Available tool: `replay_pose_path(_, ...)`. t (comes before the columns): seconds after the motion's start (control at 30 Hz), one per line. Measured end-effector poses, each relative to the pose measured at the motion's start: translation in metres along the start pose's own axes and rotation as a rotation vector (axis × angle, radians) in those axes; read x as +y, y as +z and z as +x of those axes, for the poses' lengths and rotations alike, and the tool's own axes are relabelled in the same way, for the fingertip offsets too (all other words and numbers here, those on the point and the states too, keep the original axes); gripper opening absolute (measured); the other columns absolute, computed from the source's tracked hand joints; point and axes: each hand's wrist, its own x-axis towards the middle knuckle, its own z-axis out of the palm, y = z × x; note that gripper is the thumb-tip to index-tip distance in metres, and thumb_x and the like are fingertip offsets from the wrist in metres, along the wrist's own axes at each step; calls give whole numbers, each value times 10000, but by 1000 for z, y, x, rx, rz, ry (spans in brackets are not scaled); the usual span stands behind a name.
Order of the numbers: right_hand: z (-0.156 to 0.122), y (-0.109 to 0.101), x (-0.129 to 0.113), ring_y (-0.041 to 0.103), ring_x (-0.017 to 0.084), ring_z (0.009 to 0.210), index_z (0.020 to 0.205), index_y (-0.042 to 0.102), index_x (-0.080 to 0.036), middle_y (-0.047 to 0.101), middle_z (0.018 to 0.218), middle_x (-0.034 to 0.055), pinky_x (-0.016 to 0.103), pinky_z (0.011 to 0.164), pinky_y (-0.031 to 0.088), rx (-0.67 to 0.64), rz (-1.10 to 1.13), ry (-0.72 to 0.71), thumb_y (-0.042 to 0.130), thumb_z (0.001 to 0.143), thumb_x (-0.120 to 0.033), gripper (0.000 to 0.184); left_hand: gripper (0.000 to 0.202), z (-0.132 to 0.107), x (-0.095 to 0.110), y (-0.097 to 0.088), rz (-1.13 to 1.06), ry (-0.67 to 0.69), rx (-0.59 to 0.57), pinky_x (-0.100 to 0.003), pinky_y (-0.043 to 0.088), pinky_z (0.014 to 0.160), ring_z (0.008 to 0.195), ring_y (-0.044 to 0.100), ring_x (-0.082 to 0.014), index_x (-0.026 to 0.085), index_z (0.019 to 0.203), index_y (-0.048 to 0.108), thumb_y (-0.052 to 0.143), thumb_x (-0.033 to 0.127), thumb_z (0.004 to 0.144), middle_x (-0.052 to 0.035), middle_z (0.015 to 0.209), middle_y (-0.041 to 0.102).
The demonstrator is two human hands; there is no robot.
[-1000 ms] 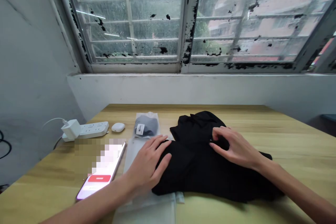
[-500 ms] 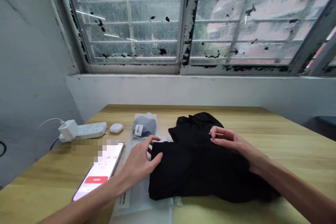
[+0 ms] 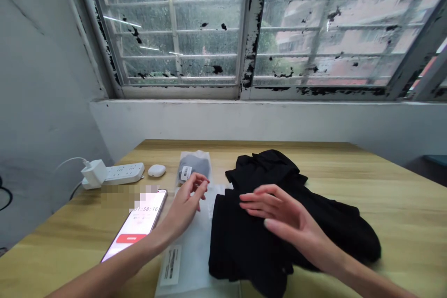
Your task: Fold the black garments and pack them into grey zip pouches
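A black garment, partly folded, lies rumpled on the table; its exact kind cannot be made out. Over its middle is my right hand, fingers stretched and thumb apart, with nothing in it. Whether the fingers touch the cloth is unclear. To the left of the garment, my left hand hovers above a clear plastic bag with a barcode label. Its fingers are loosely bent and I see nothing held. Part of the bag lies under the garment.
A small bag with dark contents lies behind my left hand. On the left are a phone showing a timer, a white earbud case and a power strip with a charger. A window wall stands behind the table.
My left hand has come off the garment's left edge and moved slightly left and up. My right hand has shifted left and down. The garment's right part now spreads out, and its front hangs lower.
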Motion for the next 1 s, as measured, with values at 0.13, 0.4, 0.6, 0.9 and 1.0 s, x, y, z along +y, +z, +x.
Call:
replay_pose_path(0.13,-4,1,11,710,239,1034,851,571,-253,747,1067,82,392,882,593,86,-533,-353,648,913,-180,123,291,-1,4,-4,100,114,70,-290,419,594,708,510,-174,226,826,528,487,506,892,4,775,516)
replay_pose_path(0.4,1,-15,7,685,263,971,1104,684,-238,763,1050,94,419,827,601,-92,-963,-606,598,839,-122,302,312,-17,9,7,273,194,-169,-275,363,561,604,467,-144,203,665,577,635,470,816,20,637,541)
replay_pose_path(0.6,0,-15,3,699,269,1033,1191,676,-235,755,1144,109,423,861,615,-84,-982,-601,587,849,-117,373,316,-15,-4,9,199,96,-243,-259,431,546,618,528,-150,208,646,515,626,459,803,22,632,537)
replay_pose_path(0.9,-1,-27,17,574,301,1331,1381,582,-244,630,1415,139,489,1097,501,-155,-990,-459,729,898,-354,516,415,-6,-13,4,-70,-166,-292,-333,523,698,799,635,-218,236,817,475,583,636,806,-3,778,608)
replay_pose_path(1.0,-1,-25,22,519,327,1385,1446,548,-242,570,1483,156,535,1148,436,-214,-1014,-308,779,841,-494,695,330,-8,-11,4,74,-93,-226,-306,502,640,737,598,-196,243,803,444,532,556,857,9,765,577)
